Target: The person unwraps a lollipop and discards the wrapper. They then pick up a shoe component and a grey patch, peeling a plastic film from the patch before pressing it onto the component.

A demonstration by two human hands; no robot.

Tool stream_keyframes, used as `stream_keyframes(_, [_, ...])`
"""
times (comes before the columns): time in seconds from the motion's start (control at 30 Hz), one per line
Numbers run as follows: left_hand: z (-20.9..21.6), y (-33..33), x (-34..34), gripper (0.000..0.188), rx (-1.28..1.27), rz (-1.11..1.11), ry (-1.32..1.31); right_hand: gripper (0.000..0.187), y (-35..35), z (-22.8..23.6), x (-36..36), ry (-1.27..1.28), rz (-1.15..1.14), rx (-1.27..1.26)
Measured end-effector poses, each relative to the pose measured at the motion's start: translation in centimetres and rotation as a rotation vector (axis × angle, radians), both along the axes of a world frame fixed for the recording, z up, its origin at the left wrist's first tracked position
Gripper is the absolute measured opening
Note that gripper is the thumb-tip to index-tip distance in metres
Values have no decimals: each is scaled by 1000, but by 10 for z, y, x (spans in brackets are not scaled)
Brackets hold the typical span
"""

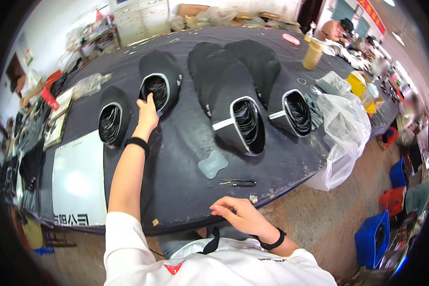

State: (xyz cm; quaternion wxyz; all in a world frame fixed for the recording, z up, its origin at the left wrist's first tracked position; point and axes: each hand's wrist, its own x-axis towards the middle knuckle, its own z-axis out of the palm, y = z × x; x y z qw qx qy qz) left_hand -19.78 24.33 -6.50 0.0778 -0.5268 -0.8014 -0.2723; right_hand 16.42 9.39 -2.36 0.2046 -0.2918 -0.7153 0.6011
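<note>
My left hand (148, 114) reaches forward to a nested stack of black fabric shells (163, 64) with pale grey edging. Its fingers pinch the near rim of that stack's opening. A smaller black stack (114, 107) lies to its left. Two longer stacks, one in the middle (219, 76) and one farther right (279, 88), have their openings turned toward me. My right hand (243, 217) hovers over the table's front edge, fingers loosely bent and apart, with nothing in it. Closest to it are black thread snips (238, 182) and a translucent grey template-like piece (213, 165).
The dark-covered table (186, 195) bears a white board (79, 176) at left. Clear plastic bags (345, 133) hang over the right edge near a yellow box (360, 90). A tan bottle (313, 54) stands far right. Blue crates (372, 238) sit on the floor. Other people work farther off.
</note>
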Motion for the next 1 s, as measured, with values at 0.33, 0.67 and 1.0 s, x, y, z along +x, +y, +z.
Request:
stream_keyframes(0.33, [17, -5, 9, 71, 52, -184, 69, 21, 0, 3, -15, -15, 66, 38])
stream_keyframes(0.67, [53, -26, 63, 82, -71, -10, 197, 23, 52, -12, -32, -294, -235, 852])
stream_keyframes(1.0, [138, -210, 160, 53, -329, -773, -23, 21, 75, -32, -50, -628, 49, 1395])
